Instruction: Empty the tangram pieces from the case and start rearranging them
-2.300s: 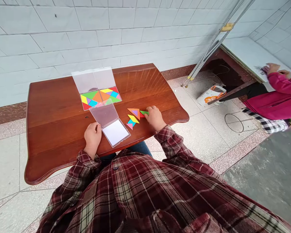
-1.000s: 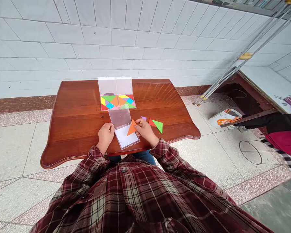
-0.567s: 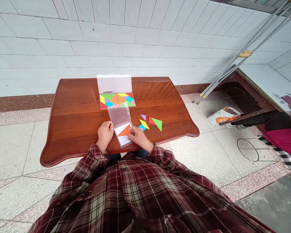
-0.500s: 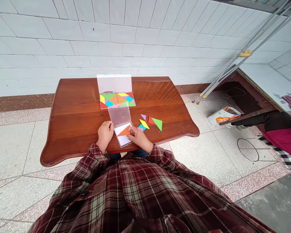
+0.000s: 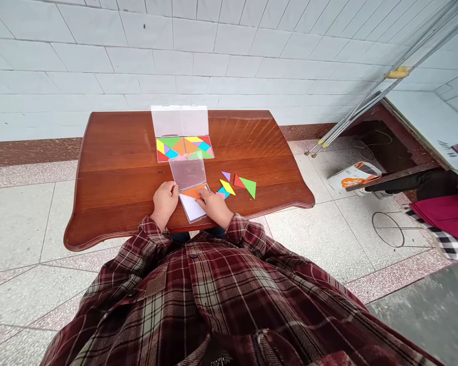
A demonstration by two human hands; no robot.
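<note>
A small clear plastic case (image 5: 188,176) lies open on the table, its lid tilted back and a white sheet (image 5: 193,208) in its base. An orange tangram triangle (image 5: 193,191) rests along the base's hinge side. My right hand (image 5: 216,205) has its fingers closed on that triangle at its right end. At the left edge of the case, my left hand (image 5: 165,203) is closed with curled fingers gripping it. Right of the case lie loose tangram pieces: a yellow parallelogram (image 5: 228,187), a purple triangle (image 5: 226,175), a red triangle (image 5: 238,181), a green triangle (image 5: 249,186), plus partly covered blue and pink ones.
Behind the small case stands a larger open case (image 5: 179,123) filled with coloured tangram pieces. The wooden table (image 5: 114,193) has curved edges. Crutches (image 5: 351,117) lean by the wall. A white-and-orange box (image 5: 353,175) and a seated person's sleeve (image 5: 438,216) are at right.
My right hand has moved the orange triangle up and turned it so it lies along the case's hinge side. The left hand stays at the case edge. The view has shifted slightly.
</note>
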